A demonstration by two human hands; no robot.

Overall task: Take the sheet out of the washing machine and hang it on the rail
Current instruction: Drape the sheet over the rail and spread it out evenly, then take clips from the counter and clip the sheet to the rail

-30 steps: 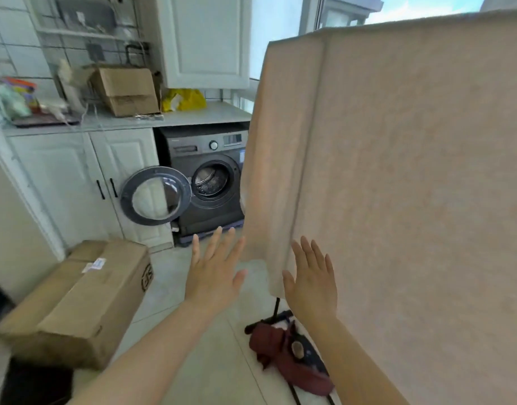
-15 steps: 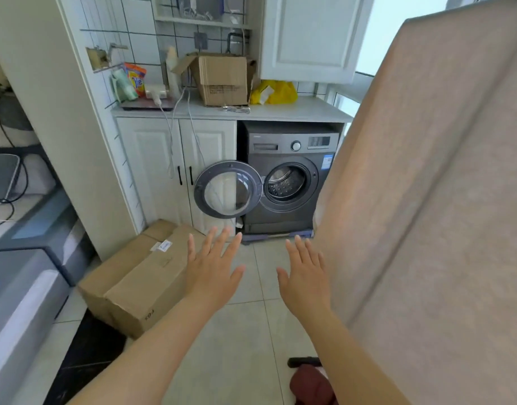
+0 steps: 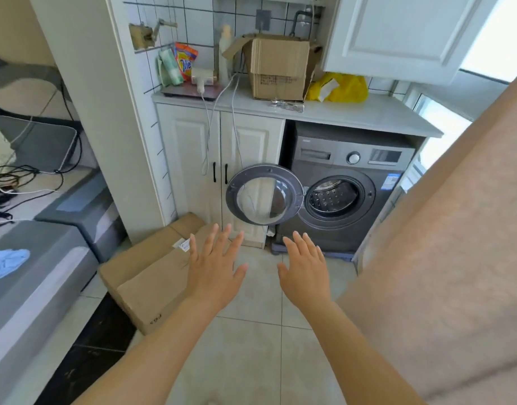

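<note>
A pale beige sheet (image 3: pixel 444 244) hangs spread out along the right side of the view; the rail that carries it is out of frame. The grey washing machine (image 3: pixel 353 159) stands under the counter with its round door (image 3: pixel 264 194) swung open to the left, and its drum (image 3: pixel 334 195) looks empty. My left hand (image 3: pixel 214 267) and my right hand (image 3: pixel 305 268) are stretched out in front of me over the tiled floor, fingers spread and straight, holding nothing. Neither hand touches the sheet.
A cardboard box (image 3: pixel 152 273) lies on the floor just left of my hands. White cupboard doors (image 3: pixel 222 168) stand left of the machine. The counter (image 3: pixel 353 112) carries another box (image 3: pixel 277 68) and a yellow bag (image 3: pixel 339 89). A grey sofa (image 3: pixel 32 273) runs along the left.
The view has turned left, away from the hanging sheet and towards the washing machine. Both hands have stayed raised and open, and the right hand has come away from the sheet.
</note>
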